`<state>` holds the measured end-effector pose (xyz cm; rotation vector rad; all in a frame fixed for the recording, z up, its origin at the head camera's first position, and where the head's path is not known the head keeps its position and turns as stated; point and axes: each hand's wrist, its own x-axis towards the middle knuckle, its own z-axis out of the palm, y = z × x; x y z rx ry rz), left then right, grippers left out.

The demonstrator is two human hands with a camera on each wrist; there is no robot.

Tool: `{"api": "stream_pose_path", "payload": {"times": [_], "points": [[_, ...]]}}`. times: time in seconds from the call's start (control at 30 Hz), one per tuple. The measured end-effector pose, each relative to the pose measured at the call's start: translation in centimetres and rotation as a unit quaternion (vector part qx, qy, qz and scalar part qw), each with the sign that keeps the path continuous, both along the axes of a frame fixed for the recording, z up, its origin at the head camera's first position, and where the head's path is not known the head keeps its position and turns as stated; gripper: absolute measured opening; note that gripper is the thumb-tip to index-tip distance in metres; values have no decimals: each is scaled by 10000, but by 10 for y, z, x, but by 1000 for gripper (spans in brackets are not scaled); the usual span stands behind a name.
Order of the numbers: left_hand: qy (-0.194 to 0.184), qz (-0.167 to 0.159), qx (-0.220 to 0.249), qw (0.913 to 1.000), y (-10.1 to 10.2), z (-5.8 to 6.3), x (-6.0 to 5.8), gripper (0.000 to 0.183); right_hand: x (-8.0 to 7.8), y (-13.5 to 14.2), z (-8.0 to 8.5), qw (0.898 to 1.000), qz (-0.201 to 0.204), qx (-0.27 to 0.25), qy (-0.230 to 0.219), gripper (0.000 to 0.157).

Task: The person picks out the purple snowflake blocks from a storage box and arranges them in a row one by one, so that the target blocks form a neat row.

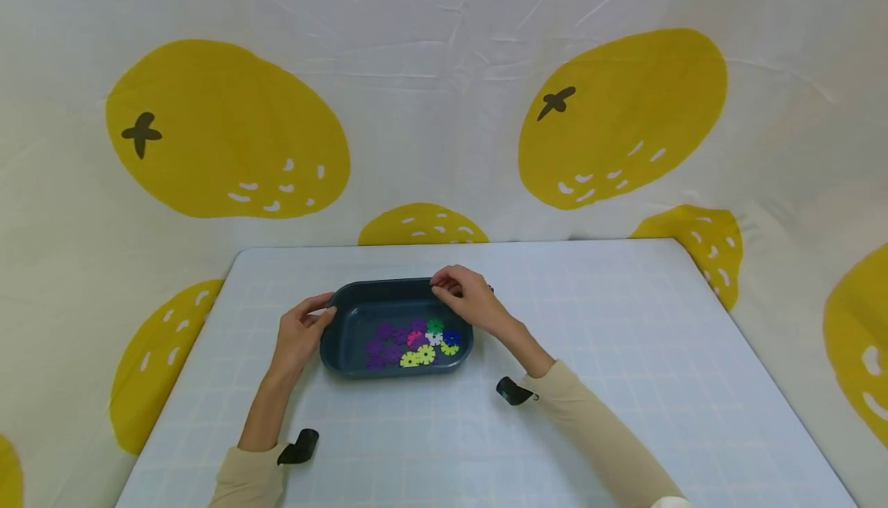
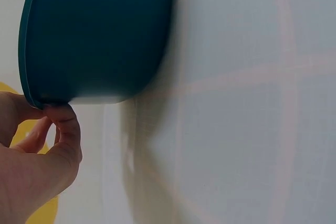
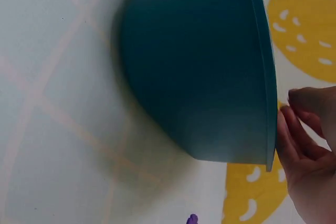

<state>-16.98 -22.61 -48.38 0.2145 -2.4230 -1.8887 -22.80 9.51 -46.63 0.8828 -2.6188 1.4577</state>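
Note:
A dark teal tray (image 1: 395, 291) with rounded corners stands on the table, several snowflake-shaped plastic discs (image 1: 411, 358) lying in it. Purple, yellow, green, white, pink and blue ones show, mostly toward its near right side. My left hand (image 1: 300, 332) pinches the tray's left rim between thumb and fingers, as the left wrist view also shows. Over the far right rim, my right hand (image 1: 472, 298) has its fingers loosely bent. I see nothing between its thumb and fingers. In the right wrist view this hand (image 3: 310, 145) is beside the rim; whether it touches is unclear.
One small purple piece (image 3: 192, 219) lies on the table outside the tray, beyond the right hand. The table (image 1: 624, 354) has a pale checked cover. Behind it hangs a white curtain (image 1: 430, 107) with large yellow fruit prints.

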Motion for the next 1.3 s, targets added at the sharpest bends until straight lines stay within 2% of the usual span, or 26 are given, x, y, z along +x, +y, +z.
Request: {"api": "stream_pose_path", "payload": {"times": [0.23, 0.5, 0.73, 0.97, 1.17, 1.3], "points": [[132, -15, 76, 9999, -1, -2, 1, 39, 3, -13, -7, 9963, 656, 303, 458, 19], [171, 0, 56, 9998, 0, -5, -1, 37, 9, -25, -16, 9891, 900, 753, 887, 18], [139, 8, -71, 9999, -2, -8, -3, 36, 16, -36, -22, 9812, 797, 1466, 966, 19], [125, -34, -15, 9999, -2, -5, 0, 37, 24, -39, -26, 9628, 542, 2296, 1318, 19], [153, -65, 95, 9998, -2, -5, 1, 38, 25, -39, -26, 9476, 492, 2737, 1569, 21], [217, -63, 110, 9997, -2, -6, -1, 37, 23, -39, -26, 9440, 531, 2843, 1587, 22]]}}
